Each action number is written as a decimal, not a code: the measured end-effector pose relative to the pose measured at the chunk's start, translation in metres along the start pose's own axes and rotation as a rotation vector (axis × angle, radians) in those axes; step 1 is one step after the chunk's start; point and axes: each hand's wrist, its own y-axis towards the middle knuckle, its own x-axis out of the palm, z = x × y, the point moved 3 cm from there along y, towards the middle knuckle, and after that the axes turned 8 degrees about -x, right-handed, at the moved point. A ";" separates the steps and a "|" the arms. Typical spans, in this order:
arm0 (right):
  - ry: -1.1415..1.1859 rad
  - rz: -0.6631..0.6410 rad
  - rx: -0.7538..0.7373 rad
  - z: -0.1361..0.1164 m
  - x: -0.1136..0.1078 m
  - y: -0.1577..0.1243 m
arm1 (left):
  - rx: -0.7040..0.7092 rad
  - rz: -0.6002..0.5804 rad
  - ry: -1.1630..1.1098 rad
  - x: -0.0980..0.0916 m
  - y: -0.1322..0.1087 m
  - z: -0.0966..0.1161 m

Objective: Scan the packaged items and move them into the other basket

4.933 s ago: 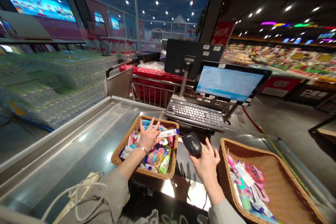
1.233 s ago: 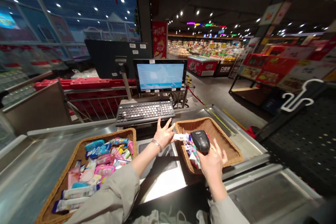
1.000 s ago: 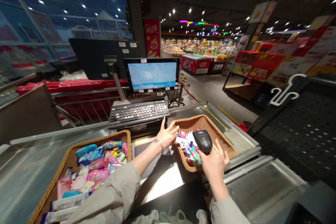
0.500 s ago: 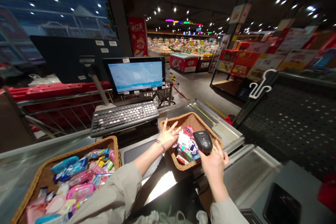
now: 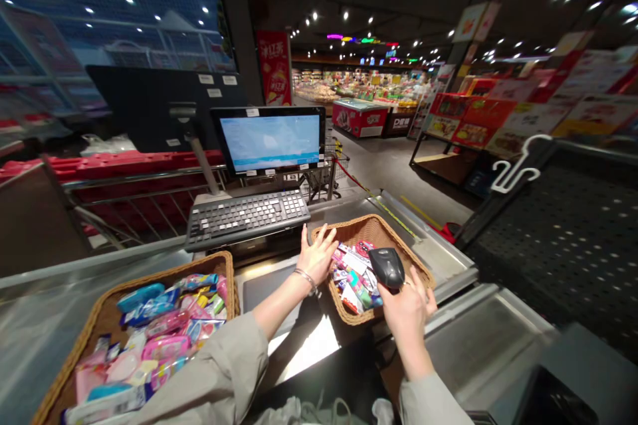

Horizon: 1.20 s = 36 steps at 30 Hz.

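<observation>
scanner [image 5: 386, 267] clamped in right hand [image 5: 409, 309] partly hides packets [image 5: 353, 273]; left hand [image 5: 316, 255] spread apart.

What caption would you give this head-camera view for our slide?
Right hand holds a barcode scanner; left hand hovers, fingers spread, at a wicker basket of packets.

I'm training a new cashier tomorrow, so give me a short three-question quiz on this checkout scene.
1. True or false: the right hand grips the scanner.
2. Where is the left hand? A) on the keyboard B) open, at the rim of the smaller basket C) on the screen
3. Fill in: the fuller basket lies on the person's ____ side.
Key: 1 true; 2 B; 3 left.
</observation>
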 end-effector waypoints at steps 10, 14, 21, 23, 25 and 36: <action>0.081 -0.106 -0.194 -0.050 0.032 -0.001 | -0.243 0.010 0.029 -0.037 -0.059 -0.052; 0.126 -0.127 -0.274 -0.078 0.039 -0.004 | -0.357 0.008 0.037 -0.048 -0.090 -0.072; 0.198 -0.225 -0.401 -0.121 0.057 -0.017 | -0.524 0.029 0.072 -0.070 -0.145 -0.108; 0.211 -0.268 -0.444 -0.133 0.062 -0.023 | -0.575 0.033 0.086 -0.076 -0.160 -0.118; 0.225 -0.299 -0.477 -0.143 0.064 -0.028 | -0.626 0.030 0.102 -0.081 -0.175 -0.128; 0.294 -0.364 -0.573 -0.180 0.071 -0.049 | -0.825 -0.013 0.205 -0.094 -0.251 -0.183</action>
